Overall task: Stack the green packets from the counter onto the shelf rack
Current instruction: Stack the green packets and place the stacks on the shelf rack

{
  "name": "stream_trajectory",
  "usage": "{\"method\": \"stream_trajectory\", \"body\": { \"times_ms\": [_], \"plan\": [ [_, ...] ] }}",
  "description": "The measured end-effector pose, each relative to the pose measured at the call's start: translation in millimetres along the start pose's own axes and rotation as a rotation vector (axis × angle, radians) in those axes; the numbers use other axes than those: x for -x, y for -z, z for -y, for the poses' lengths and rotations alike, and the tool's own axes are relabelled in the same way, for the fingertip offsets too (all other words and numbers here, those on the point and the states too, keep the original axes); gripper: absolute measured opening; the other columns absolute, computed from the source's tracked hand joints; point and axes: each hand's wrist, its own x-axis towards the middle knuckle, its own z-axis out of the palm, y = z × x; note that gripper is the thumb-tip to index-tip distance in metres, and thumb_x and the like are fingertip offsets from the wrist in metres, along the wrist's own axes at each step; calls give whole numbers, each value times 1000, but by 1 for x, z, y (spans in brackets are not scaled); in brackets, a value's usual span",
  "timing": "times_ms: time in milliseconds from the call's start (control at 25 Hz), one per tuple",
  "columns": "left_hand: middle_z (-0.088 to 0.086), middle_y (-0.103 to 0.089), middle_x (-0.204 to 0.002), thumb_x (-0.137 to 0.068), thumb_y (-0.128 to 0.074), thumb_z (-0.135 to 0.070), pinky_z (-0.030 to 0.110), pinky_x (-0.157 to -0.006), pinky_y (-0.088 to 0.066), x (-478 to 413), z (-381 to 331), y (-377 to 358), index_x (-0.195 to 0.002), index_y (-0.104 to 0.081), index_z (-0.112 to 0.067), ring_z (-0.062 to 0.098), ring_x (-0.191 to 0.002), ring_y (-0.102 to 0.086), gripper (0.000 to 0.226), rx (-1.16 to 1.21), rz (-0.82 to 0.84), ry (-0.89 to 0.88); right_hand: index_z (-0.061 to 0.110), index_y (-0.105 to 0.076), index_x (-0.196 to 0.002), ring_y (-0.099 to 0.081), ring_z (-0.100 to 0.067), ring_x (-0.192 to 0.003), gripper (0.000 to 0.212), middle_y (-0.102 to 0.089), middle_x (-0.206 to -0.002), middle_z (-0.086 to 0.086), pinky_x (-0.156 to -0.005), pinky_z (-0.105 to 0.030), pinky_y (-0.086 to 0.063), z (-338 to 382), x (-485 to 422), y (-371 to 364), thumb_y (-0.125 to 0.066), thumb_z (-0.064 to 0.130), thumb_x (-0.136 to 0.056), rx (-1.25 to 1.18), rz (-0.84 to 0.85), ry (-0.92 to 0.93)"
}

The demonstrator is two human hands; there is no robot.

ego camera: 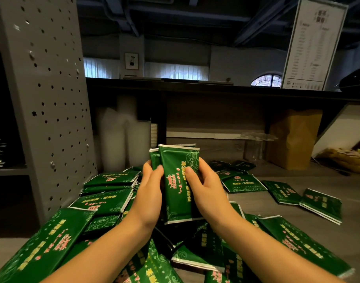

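Note:
A small bundle of green packets (179,180) with pink and yellow print stands upright between both hands, above the counter. My left hand (150,193) grips its left edge and my right hand (205,188) grips its right edge. Below and around lies a loose pile of green packets (105,193) on the grey counter (277,203). Two more packets (318,205) lie apart at the right. The grey perforated shelf rack (48,99) rises at the left, with dark items on its shelves.
White stacked cups (122,137) stand behind the pile. A brown paper bag (293,137) and clear glassware (254,146) sit at the back right under a dark upper ledge (216,88). A menu sign (311,43) stands on that ledge.

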Motion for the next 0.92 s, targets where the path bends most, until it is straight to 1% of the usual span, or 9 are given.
{"method": "stream_trajectory", "body": {
  "times_ms": [80,240,360,440,560,640,760,840,920],
  "plan": [
    [6,-69,-107,-98,-38,-30,35,-72,-57,3,0,-1,-123,-47,-25,15,-90,-70,26,-42,56,-7,25,-50,-129,-61,-7,-108,32,-64,-117,8,-95,-36,-50,-3,2,-3,-45,17,-99,-4,-9,9],
    [-10,-63,-103,-95,-47,-5,18,-71,-55,3,1,-3,-125,-27,-37,-3,-82,-66,49,-274,81,-142,25,-38,-142,-54,-6,-118,46,-58,-128,9,-103,-38,-44,-10,-1,-2,-48,24,-97,48,-39,4],
    [-2,-60,-113,-92,-52,-1,29,-80,-56,-1,-2,2,-123,-26,-41,7,-95,-65,57,-355,15,-212,21,-42,-139,-54,-7,-116,41,-58,-125,7,-102,-35,-44,-5,-7,7,-44,24,-99,109,-1,26],
    [2,-60,-112,-90,-55,-2,36,-78,-57,-4,-6,8,-125,-27,-42,15,-94,-66,60,-344,-41,-215,20,-47,-135,-53,-8,-114,37,-58,-125,5,-100,-31,-43,2,-15,26,-41,26,-100,344,25,65],
    [0,-58,-102,-90,-56,-3,25,-62,-57,-7,-11,15,-131,-25,-41,8,-78,-66,64,-324,-87,-215,22,-57,-123,-56,-13,-107,30,-60,-120,3,-95,-36,-47,7,-26,56,-45,33,-98,865,233,31],
    [-2,-56,-103,-90,-56,-2,17,-57,-54,-9,-13,18,-132,-26,-39,3,-76,-64,64,-343,-106,-228,24,-54,-126,-58,-15,-105,40,-60,-123,3,-92,-39,-50,8,-26,63,-51,45,-92,1058,452,-75],
    [-2,-56,-103,-90,-56,-2,13,-56,-52,-13,-12,23,-131,-28,-37,-1,-75,-63,61,-350,-141,-220,28,-37,-141,-48,-18,-124,69,-44,-142,2,-102,-37,-43,7,-20,60,-61,55,-82,1109,723,-269],
    [0,-57,-105,-90,-57,-2,16,-58,-53,-14,-11,25,-130,-28,-37,4,-82,-63,60,-361,-163,-207,28,-30,-145,-40,-19,-131,76,-35,-148,2,-103,-35,-39,3,-17,57,-62,55,-81,1127,752,-294],
    [0,-57,-104,-90,-57,-2,20,-62,-53,-15,-10,25,-132,-28,-35,11,-86,-63,61,-356,-169,-198,26,-30,-144,-42,-19,-128,71,-37,-146,0,-102,-33,-39,-1,-18,56,-61,50,-85,1117,730,-278]
  ]
}}
